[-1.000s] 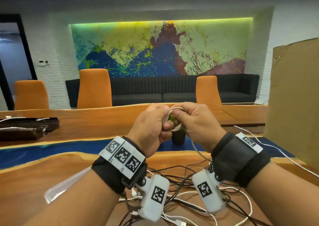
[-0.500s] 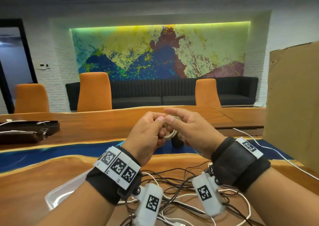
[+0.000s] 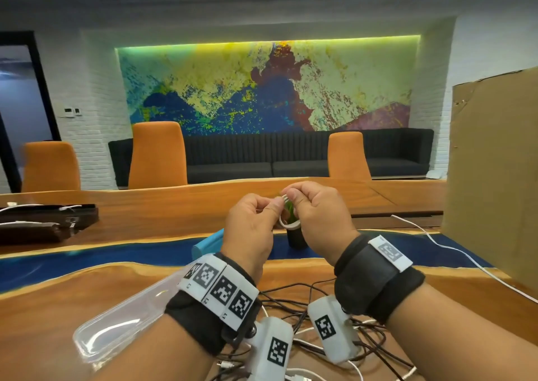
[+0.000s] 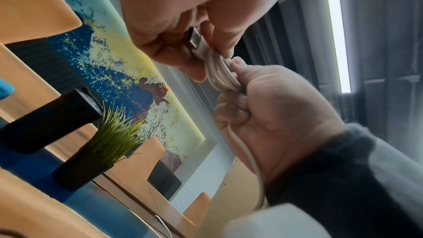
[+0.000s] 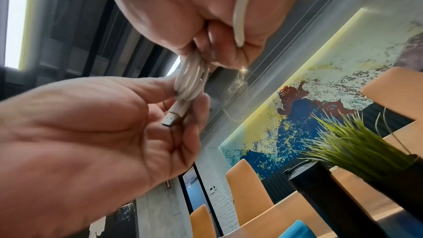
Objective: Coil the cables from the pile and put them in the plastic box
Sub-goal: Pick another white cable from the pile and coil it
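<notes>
The left hand (image 3: pixel 250 229) and right hand (image 3: pixel 317 217) are together pinching the light, springy cable coil (image 4: pixel 220 74) at 12 o'clock, likely best gripped across all loops.

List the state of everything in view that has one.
white cable: coiled in loops, held in the air, tail trailing from the right fist
USB plug: unplugged, by the left fingers
left hand: pinches the white cable
right hand: grips the white cable
cable pile: tangled, on the table
potted plant: upright
clear tray: lying flat
</notes>
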A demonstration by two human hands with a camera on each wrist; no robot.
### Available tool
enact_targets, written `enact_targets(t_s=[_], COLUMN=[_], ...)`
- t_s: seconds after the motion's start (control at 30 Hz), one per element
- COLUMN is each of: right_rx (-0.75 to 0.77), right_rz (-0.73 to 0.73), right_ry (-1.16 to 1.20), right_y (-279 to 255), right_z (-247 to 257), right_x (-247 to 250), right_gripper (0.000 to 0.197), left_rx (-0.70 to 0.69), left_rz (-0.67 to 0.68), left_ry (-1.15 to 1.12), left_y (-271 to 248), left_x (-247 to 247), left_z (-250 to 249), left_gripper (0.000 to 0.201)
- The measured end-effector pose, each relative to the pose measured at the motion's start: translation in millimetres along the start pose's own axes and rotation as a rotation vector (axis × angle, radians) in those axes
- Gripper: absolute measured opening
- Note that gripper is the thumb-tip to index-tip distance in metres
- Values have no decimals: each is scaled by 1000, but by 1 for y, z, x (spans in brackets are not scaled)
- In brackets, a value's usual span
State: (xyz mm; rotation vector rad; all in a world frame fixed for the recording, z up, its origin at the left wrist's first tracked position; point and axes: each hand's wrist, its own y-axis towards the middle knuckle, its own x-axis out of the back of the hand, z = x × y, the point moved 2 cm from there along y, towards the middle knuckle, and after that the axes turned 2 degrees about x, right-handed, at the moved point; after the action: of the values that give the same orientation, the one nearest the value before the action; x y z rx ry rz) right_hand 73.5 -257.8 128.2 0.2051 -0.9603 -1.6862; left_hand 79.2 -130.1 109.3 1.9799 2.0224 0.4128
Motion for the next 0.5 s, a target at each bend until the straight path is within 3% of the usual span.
enact_targets(t_s=[0.3,0.4,0.5], right_rx=[-2,1,-12], right_rz=[-47,46,225], right_ry=[38,128,39], right_y=[-5,-11,-11], right_z=[-1,-1,-6], right_x=[1,11,26], right_gripper=[21,16,17], left_rx=[-160,-144,-139], left_rz=[103,97,122], left_ry=[311,359,370], left_y=[-1,10,18], left_x=[10,24,37], left_z=[-14,-21,-24], left_gripper=[2,6,11])
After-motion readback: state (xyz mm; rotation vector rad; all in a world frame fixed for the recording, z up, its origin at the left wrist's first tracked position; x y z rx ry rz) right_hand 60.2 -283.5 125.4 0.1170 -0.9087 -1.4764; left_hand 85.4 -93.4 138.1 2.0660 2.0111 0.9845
